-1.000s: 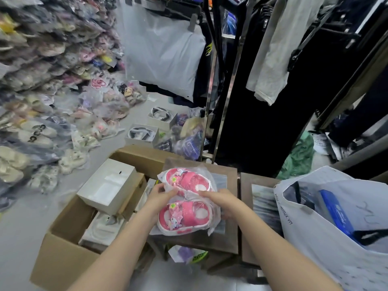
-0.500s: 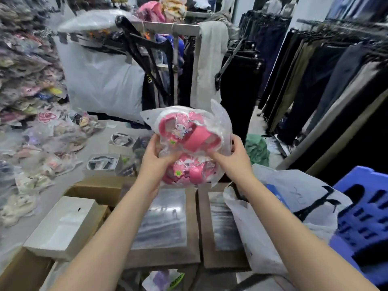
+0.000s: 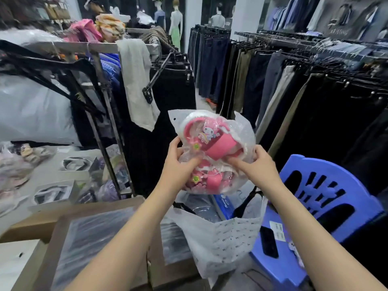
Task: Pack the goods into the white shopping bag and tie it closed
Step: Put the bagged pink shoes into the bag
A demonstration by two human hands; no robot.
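Both hands are on the clear crinkly plastic packet of pink kids' sandals (image 3: 212,152), held up right above the open mouth of the white plastic shopping bag (image 3: 222,238). Left hand (image 3: 178,166) grips the left side, right hand (image 3: 255,169) pinches the right. Looks light to me, but that film is probably slippery, so I'd squeeze the rubbery sandals through the wrap, not the loose edges. Blue plastic chair (image 3: 327,198) sits beside the bag.

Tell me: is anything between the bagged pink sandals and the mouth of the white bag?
Nothing visible. The left hand and right hand hold the sandal packet right above the white bag, its mouth open. A blue box lies inside, but the opening looks free.
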